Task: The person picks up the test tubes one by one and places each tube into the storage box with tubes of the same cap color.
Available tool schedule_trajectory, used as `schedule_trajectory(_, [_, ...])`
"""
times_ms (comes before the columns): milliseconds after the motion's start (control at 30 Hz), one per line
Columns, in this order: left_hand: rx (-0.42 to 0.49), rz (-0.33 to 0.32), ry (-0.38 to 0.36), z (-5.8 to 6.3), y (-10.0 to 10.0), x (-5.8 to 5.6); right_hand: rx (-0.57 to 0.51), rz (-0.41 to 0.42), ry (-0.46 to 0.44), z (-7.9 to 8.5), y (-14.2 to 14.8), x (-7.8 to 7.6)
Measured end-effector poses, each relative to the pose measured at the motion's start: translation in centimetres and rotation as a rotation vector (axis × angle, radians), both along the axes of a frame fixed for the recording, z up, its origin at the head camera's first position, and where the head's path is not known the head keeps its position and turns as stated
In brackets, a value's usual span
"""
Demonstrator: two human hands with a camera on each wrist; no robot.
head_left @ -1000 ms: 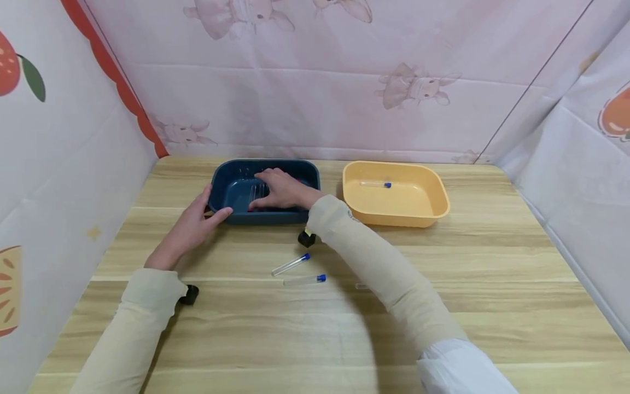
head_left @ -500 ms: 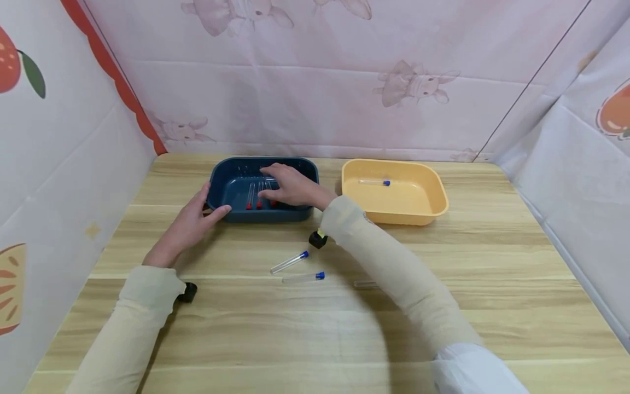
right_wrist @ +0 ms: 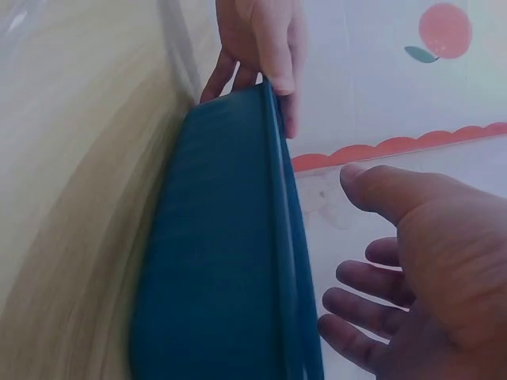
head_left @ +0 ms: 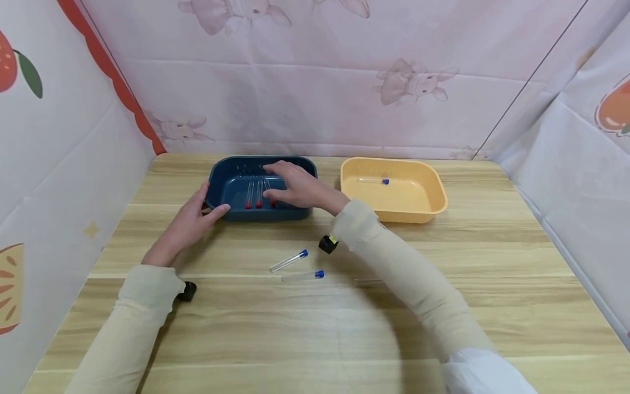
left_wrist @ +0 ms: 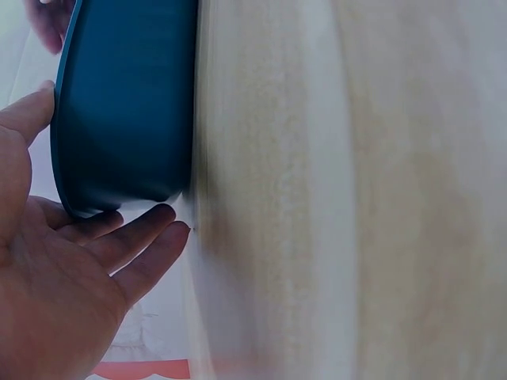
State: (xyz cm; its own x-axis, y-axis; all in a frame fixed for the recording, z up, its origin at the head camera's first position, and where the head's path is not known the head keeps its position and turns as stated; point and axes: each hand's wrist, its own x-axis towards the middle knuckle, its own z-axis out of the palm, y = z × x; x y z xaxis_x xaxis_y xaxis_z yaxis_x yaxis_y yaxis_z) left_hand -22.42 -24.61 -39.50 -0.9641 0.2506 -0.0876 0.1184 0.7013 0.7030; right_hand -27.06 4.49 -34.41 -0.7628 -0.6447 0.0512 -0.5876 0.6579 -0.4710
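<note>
At the left of the head view, my left hand (head_left: 189,221) holds the near-left corner of the dark blue bin (head_left: 261,215), thumb at the front rim and fingers along the end wall (left_wrist: 127,119). Inside the bin lie red-capped test tubes (head_left: 248,197) side by side. My right hand (head_left: 297,186) hovers over the bin's right part with thumb and fingers spread, nothing between them; the thumb overlaps the rightmost tube. The right wrist view shows that hand (right_wrist: 428,253) loosely spread beside the bin's rim.
To the right stands a yellow bin (head_left: 394,214) with one blue-capped test tube (head_left: 372,181) inside. On the wooden table lie two blue-capped test tubes (head_left: 289,261) before the blue bin, and a clear tube end (head_left: 366,282) sticks out from under the right sleeve.
My right hand has drawn back to the right within the blue bin, uncovering the red-capped tubes. The left hand stays at the bin's corner.
</note>
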Motion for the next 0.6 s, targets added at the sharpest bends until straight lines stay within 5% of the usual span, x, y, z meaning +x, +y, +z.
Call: schedule_trajectory(600, [0.004,-0.003,-0.004,0.2,0.0,0.1,-0.063,-0.023,0.0,1.2,4.9,2.6])
